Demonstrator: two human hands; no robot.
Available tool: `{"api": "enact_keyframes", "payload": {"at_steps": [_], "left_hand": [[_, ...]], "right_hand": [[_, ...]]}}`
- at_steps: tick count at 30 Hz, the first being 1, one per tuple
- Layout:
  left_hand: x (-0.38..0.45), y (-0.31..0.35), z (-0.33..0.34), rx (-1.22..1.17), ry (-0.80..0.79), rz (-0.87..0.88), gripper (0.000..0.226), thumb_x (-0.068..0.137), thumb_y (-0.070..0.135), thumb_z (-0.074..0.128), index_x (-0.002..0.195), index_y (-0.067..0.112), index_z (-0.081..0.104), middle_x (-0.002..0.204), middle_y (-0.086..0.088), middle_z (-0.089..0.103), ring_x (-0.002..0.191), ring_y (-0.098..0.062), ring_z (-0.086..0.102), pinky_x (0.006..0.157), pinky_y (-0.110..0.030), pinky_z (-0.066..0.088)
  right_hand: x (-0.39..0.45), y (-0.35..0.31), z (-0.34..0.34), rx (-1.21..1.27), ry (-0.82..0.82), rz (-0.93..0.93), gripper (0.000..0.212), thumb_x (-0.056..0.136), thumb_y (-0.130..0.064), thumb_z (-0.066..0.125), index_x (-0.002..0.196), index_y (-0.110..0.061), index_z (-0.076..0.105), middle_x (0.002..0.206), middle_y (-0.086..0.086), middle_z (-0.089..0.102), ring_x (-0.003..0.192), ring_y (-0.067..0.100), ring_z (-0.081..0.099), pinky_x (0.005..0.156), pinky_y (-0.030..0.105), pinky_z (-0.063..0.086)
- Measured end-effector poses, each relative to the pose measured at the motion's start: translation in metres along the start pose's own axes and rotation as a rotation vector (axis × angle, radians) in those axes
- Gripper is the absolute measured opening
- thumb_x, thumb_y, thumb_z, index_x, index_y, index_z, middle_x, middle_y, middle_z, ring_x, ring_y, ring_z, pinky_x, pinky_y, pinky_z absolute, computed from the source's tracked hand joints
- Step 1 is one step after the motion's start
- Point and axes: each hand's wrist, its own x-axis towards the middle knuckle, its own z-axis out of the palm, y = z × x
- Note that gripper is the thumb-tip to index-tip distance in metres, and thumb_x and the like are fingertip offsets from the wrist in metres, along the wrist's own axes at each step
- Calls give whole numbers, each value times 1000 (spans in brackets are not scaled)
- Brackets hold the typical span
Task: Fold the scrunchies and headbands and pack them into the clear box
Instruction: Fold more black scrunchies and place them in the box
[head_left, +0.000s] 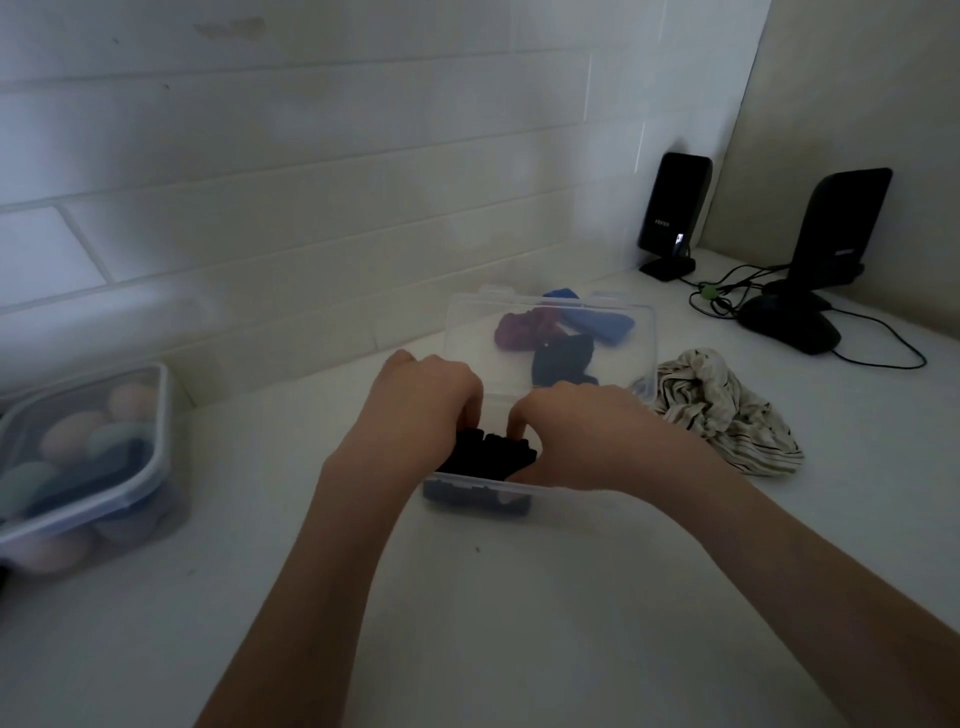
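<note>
A black fabric piece is seen between the left hand and the right hand. Beyond the hands, a maroon scrunchie, a blue band and a dark navy piece are seen through the clear lid. Right of the right hand, a cream cloth with thin dark stripes is seen on the white bench.

Dim, bluish, soft-focus view; wide-angle bending at edges, faint shadows, no glare.
</note>
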Motion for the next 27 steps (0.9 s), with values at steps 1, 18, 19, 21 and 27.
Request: {"api": "enact_keyframes", "payload": {"at_steps": [1,18,19,21,27], "left_hand": [[2,1,2,14,-5,8,21,83,15,58,95,30,66,104,5,68,97,-19,62,82,-27,33],[-6,-6,1,-125,-233,102,24,84,34,59,105,33,69,77,11,58,67,-10,52,62,-22,37],[-6,-5,1,-101,-232,96,23,83,36,59,104,34,69,76,10,57,66,-11,50,62,-22,35],[-5,-1,-2,-73,-239,73,25,82,44,57,98,32,71,76,6,59,67,-14,52,61,-24,36],[-3,9,-3,-9,-223,23,22,85,38,57,95,25,71,80,1,61,67,-17,52,58,-25,35]], "right_hand": [[0,-1,0,-1,-3,0,54,71,-65,61,109,-25,63,102,2,66,94,24,62,73,33,46],[4,-1,8,73,-13,-29,43,77,-61,55,111,-38,66,96,-2,70,87,21,63,67,30,46],[3,-1,8,51,-1,-38,43,78,-62,53,109,-36,67,94,-1,70,84,21,64,67,30,46],[3,-1,7,3,23,-58,46,78,-64,51,106,-33,69,90,0,70,80,21,64,66,29,46],[0,1,-2,-3,-59,-72,50,75,-68,53,115,-40,63,69,-11,59,72,15,58,59,26,41]]}}
